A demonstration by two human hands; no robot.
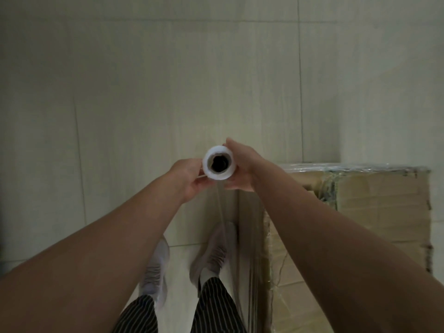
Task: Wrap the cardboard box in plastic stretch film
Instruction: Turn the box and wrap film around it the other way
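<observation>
Your left grip [189, 181] and right grip [242, 169] both clamp the upright film roll [224, 175], film stretching down to the cardboard box [374, 212].

— Where's the roll [218, 162]?
— Upright, seen end-on: white, with a dark core, just left of the box [374, 212].
— And the box?
— Brown cardboard, lower right, glossy film [242, 236] over its top edge, running taut from the roll.
</observation>
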